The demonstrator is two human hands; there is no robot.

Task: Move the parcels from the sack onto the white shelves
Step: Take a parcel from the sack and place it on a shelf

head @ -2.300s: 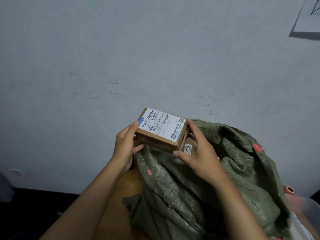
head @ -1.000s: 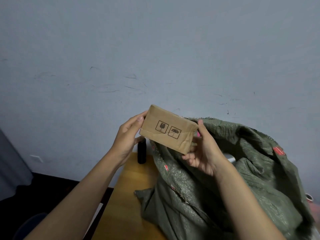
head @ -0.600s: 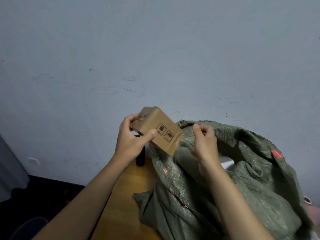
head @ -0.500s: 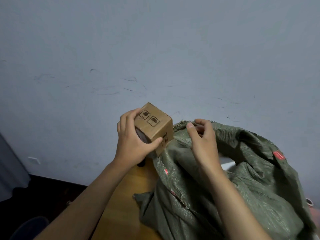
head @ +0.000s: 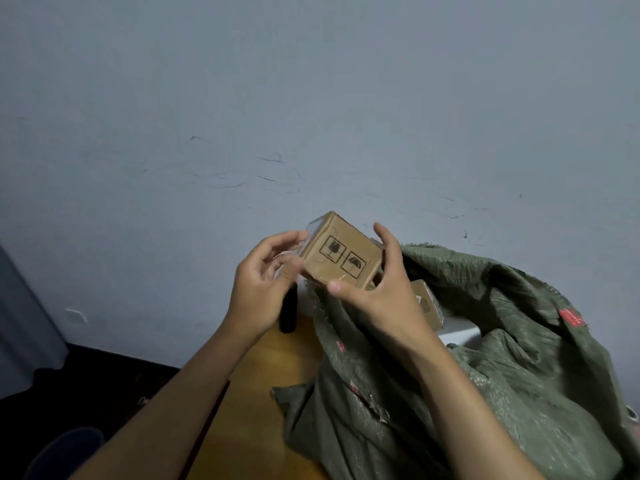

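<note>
We find the brown parcel (head: 341,254) gripped between right hand (head: 377,292) and left hand (head: 258,282), above the sack (head: 502,358). It sits tilted, its symbol face toward us

Dim, flat bluish light; lower left corner nearly black; slight motion blur; wide-angle bowing at edges.
</note>
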